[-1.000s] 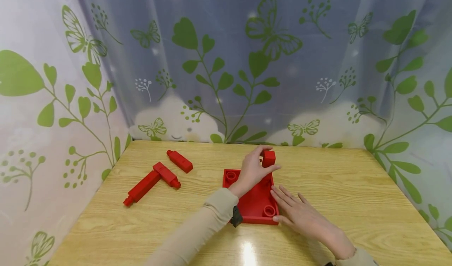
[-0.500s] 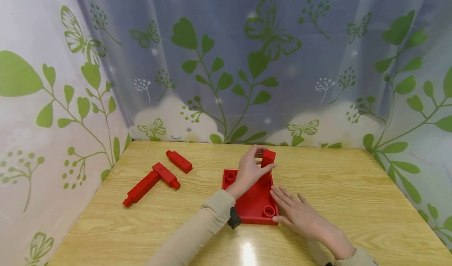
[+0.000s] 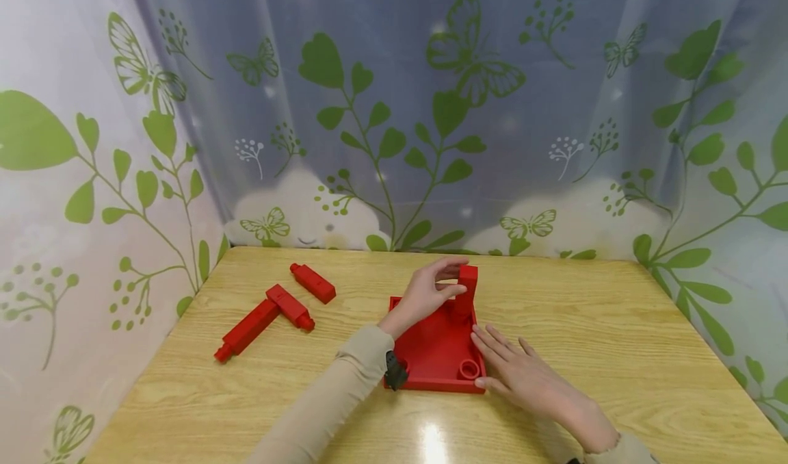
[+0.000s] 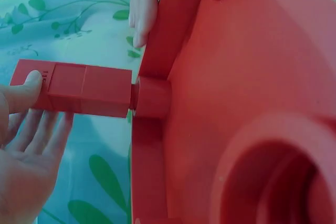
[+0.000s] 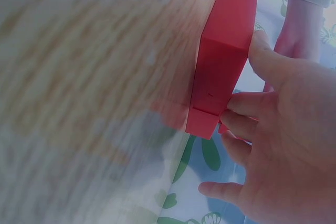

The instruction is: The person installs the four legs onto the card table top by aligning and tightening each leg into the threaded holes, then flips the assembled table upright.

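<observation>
A shallow red square base (image 3: 434,346) with raised rims and round corner sockets lies on the table, like an upturned toy tabletop. One red square-section leg (image 3: 468,283) stands upright in its far right corner socket. My left hand (image 3: 425,293) is at the leg's upper part from the left. In the left wrist view, the thumb (image 4: 32,80) overlaps the leg near its free end, with the other fingers loosely extended below. My right hand (image 3: 523,375) lies with extended fingers along the base's right side, thumb at the near right corner, touching the rim in the right wrist view.
Three more red legs lie at the left of the wooden table (image 3: 579,306): one long leg (image 3: 247,328), a second leg (image 3: 291,306) resting against its end, and a third leg (image 3: 312,282) behind. A patterned curtain (image 3: 382,142) hangs behind the table.
My left hand has loosened and drawn slightly left, its thumb no longer reaching past the leg. The leg stays upright in the corner. My right hand has not moved.
</observation>
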`<state>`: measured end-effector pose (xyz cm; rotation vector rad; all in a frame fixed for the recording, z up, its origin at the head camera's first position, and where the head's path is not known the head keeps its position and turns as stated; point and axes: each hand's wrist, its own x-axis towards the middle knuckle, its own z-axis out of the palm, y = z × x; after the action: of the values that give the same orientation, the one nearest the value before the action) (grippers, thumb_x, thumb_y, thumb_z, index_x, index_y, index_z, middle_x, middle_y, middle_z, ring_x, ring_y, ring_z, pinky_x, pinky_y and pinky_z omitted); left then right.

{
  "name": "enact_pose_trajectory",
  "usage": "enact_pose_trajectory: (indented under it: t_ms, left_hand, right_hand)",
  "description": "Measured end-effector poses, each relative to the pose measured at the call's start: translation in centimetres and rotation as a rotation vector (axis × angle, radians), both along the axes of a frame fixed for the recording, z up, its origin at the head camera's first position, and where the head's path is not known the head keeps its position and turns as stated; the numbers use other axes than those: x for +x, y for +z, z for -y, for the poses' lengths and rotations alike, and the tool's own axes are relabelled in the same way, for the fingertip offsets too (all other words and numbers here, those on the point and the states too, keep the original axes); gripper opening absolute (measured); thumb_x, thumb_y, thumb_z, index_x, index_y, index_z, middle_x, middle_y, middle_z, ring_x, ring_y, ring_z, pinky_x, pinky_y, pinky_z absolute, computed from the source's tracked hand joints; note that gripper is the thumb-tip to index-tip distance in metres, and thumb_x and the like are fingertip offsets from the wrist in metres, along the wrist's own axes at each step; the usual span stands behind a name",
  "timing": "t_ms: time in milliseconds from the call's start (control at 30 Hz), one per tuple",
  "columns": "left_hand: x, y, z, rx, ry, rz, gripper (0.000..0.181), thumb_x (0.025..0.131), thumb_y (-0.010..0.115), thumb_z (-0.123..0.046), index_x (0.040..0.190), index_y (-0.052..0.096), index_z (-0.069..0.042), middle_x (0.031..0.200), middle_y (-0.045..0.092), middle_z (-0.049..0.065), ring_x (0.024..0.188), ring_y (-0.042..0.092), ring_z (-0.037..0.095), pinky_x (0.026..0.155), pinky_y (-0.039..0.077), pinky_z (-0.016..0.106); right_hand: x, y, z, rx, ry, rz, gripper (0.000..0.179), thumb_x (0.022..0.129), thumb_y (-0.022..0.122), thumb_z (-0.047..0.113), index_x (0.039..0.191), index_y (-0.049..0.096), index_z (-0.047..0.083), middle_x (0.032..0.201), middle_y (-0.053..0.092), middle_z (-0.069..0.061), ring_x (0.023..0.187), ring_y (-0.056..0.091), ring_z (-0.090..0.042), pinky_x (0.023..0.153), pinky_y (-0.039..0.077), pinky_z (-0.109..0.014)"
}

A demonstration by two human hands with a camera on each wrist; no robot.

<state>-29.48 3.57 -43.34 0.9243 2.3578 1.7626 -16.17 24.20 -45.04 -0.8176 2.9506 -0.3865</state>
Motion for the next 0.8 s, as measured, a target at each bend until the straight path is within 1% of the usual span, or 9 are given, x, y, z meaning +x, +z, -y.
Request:
enact_pose_trajectory:
  t_ms: [67, 233, 333, 400, 467, 533, 667, 733, 800]
  left_hand:
    - [-0.1, 0.0, 0.2, -0.011, -0.019, 0.006, 0.052, 0.094, 0.070, -0.006, 0.144, 0.056, -0.011, 0.141, 0.060, 0.010, 0.127, 0.061, 0.028, 0.089, 0.059, 0.029]
    - [-0.1, 0.1, 0.2, -0.043, -0.028, -0.014, 0.053, 0.096, 0.068, -0.005, 0.147, 0.053, -0.011, 0.145, 0.057, 0.010, 0.130, 0.058, 0.027, 0.094, 0.057, 0.029]
    - [0.0, 0.0, 0.0, -0.028, -0.036, -0.019, 0.057, 0.095, 0.069, -0.005, 0.149, 0.050, -0.008, 0.148, 0.053, 0.012, 0.131, 0.057, 0.029, 0.100, 0.055, 0.035]
    - [0.1, -0.1, -0.2, -0.017, -0.026, -0.017, 0.061, 0.094, 0.073, -0.007, 0.150, 0.048, -0.007, 0.148, 0.053, 0.013, 0.131, 0.056, 0.029, 0.103, 0.052, 0.039]
    - [0.3, -0.2, -0.6, -0.010, 0.006, -0.026, 0.065, 0.091, 0.077, -0.010, 0.149, 0.048, -0.007, 0.146, 0.054, 0.013, 0.130, 0.056, 0.030, 0.105, 0.051, 0.044]
    - [0.5, -0.4, -1.0, -0.007, 0.059, -0.044, 0.068, 0.088, 0.081, -0.015, 0.148, 0.049, -0.007, 0.142, 0.056, 0.012, 0.128, 0.056, 0.030, 0.104, 0.051, 0.045]
    - [1.0, -0.6, -1.9, 0.005, 0.179, -0.099, 0.066, 0.084, 0.085, -0.020, 0.140, 0.054, -0.007, 0.135, 0.059, 0.011, 0.119, 0.059, 0.028, 0.100, 0.054, 0.036]
    - [1.2, -0.7, -2.2, 0.017, 0.222, -0.114, 0.062, 0.083, 0.086, -0.020, 0.136, 0.055, -0.007, 0.131, 0.060, 0.009, 0.114, 0.060, 0.024, 0.097, 0.055, 0.032]
    - [1.3, -0.8, -2.5, 0.036, 0.248, -0.115, 0.059, 0.083, 0.086, -0.019, 0.134, 0.056, -0.007, 0.127, 0.061, 0.007, 0.111, 0.061, 0.022, 0.095, 0.056, 0.031]
  right_hand:
    - [0.0, 0.0, 0.0, 0.002, 0.000, 0.000, 0.072, 0.103, 0.051, 0.051, 0.157, 0.036, 0.005, 0.165, 0.029, -0.010, 0.151, 0.027, -0.036, 0.110, 0.028, -0.073]
    - [0.0, 0.0, 0.1, -0.001, 0.000, 0.003, 0.072, 0.103, 0.051, 0.051, 0.157, 0.036, 0.005, 0.165, 0.029, -0.011, 0.151, 0.027, -0.036, 0.110, 0.028, -0.073]
    - [0.1, 0.0, 0.1, -0.002, 0.002, -0.001, 0.072, 0.103, 0.051, 0.050, 0.157, 0.036, 0.005, 0.165, 0.030, -0.011, 0.150, 0.028, -0.036, 0.110, 0.028, -0.074]
    - [0.1, 0.1, 0.1, 0.000, 0.000, -0.002, 0.071, 0.103, 0.051, 0.050, 0.157, 0.036, 0.005, 0.165, 0.030, -0.011, 0.151, 0.028, -0.036, 0.110, 0.028, -0.073]
    - [0.1, 0.0, 0.1, 0.002, 0.000, -0.003, 0.071, 0.103, 0.051, 0.050, 0.157, 0.036, 0.005, 0.165, 0.030, -0.011, 0.150, 0.028, -0.036, 0.110, 0.028, -0.074]
    - [0.0, 0.0, 0.1, 0.003, 0.000, -0.002, 0.071, 0.103, 0.051, 0.050, 0.157, 0.036, 0.005, 0.165, 0.030, -0.012, 0.150, 0.028, -0.036, 0.110, 0.028, -0.074]
    - [0.0, 0.0, 0.1, 0.003, 0.001, 0.002, 0.071, 0.103, 0.051, 0.050, 0.157, 0.036, 0.005, 0.165, 0.030, -0.012, 0.150, 0.028, -0.036, 0.110, 0.028, -0.074]
    - [0.0, 0.0, 0.0, 0.003, -0.001, 0.003, 0.071, 0.103, 0.051, 0.049, 0.157, 0.036, 0.005, 0.165, 0.030, -0.011, 0.151, 0.028, -0.036, 0.110, 0.028, -0.074]
    - [0.0, 0.0, 0.0, 0.002, -0.001, 0.002, 0.071, 0.103, 0.051, 0.049, 0.157, 0.036, 0.005, 0.165, 0.030, -0.011, 0.151, 0.028, -0.036, 0.110, 0.028, -0.074]
